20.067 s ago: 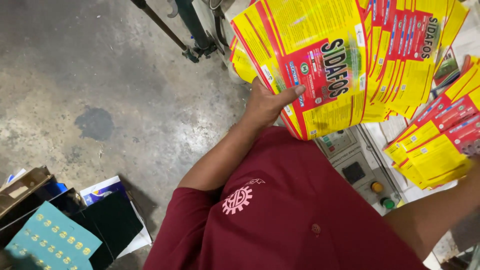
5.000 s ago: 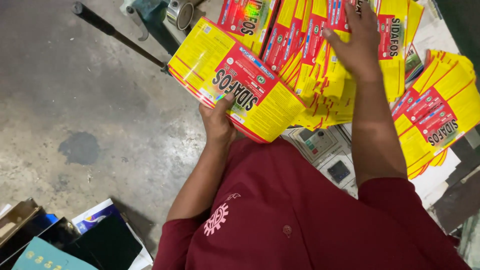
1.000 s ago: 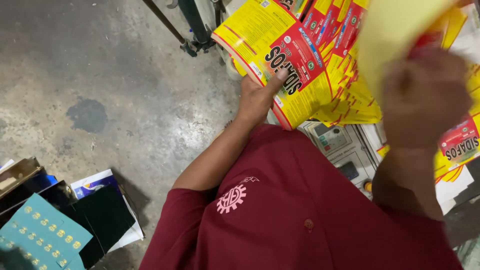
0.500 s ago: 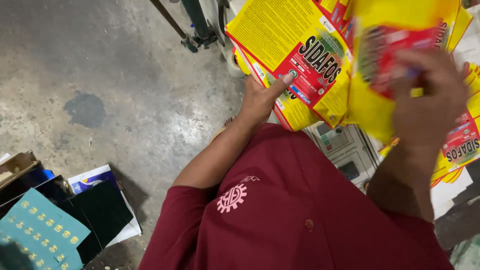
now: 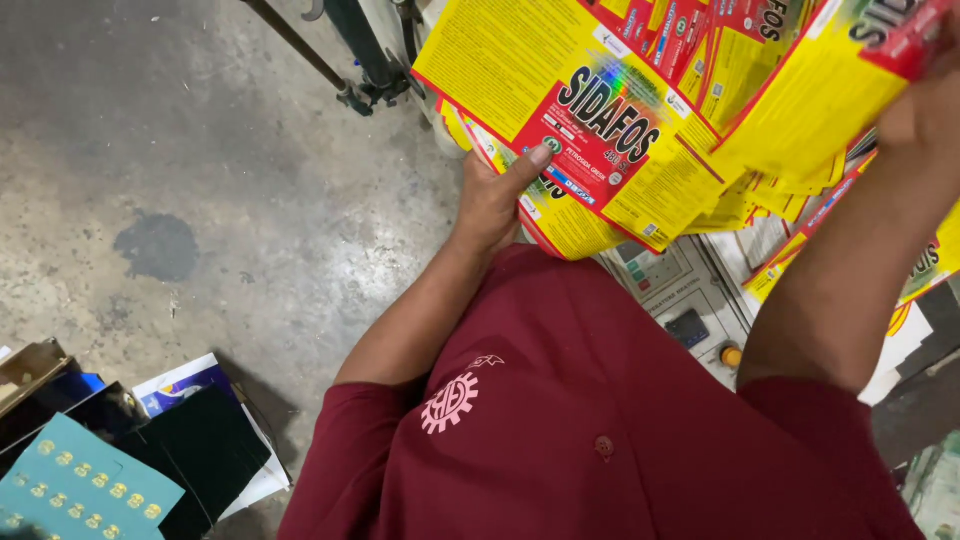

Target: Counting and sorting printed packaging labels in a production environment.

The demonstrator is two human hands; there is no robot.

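Observation:
My left hand (image 5: 497,190) grips the lower left corner of a fanned stack of yellow and red printed sheets (image 5: 560,80), thumb pressed on the red panel of the top sheet. My right hand (image 5: 925,100) is raised at the upper right edge and holds another yellow sheet (image 5: 810,100) laid over the fan. More of the same sheets (image 5: 925,265) lie beyond my right forearm. My dark red shirt fills the lower middle.
A grey machine control panel (image 5: 690,300) with a small screen and an orange knob sits below the sheets. Metal machine legs (image 5: 350,60) stand on the stained concrete floor (image 5: 200,180). At the lower left lie teal, black and blue card sheets (image 5: 90,480).
My right hand has swung from in front of the camera up to the right, carrying its sheet over the fan. My left hand keeps its hold on the stack.

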